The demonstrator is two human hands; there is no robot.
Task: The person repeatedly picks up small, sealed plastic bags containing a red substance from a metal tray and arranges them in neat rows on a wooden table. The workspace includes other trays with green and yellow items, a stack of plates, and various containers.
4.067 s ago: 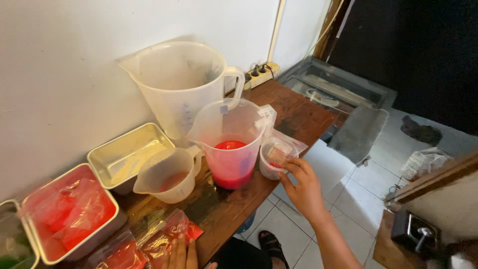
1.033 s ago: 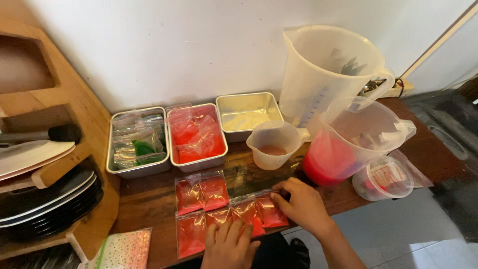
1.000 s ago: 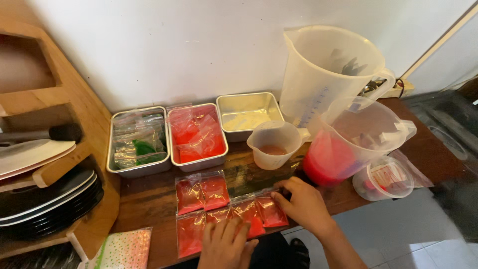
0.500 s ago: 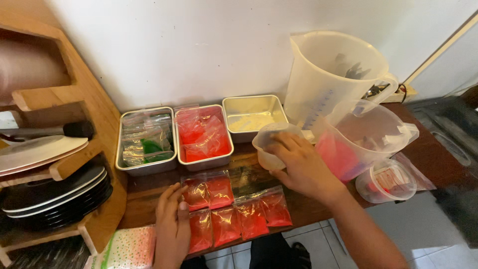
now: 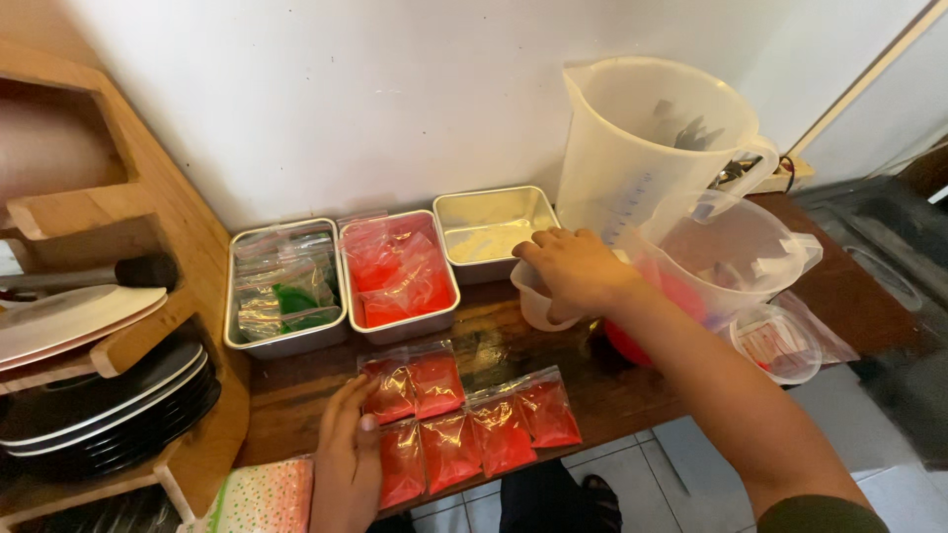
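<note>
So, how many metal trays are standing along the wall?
3, in one row. The left tray holds clear packets, some green; the middle tray holds red packets; the right tray is beside the right hand. More could be hidden outside the view.

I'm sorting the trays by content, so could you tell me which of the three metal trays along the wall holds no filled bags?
The right-hand metal tray, next to the right hand. It shows only a bare pale bottom, while the middle tray holds red bags and the left tray holds clear and green ones.
</note>
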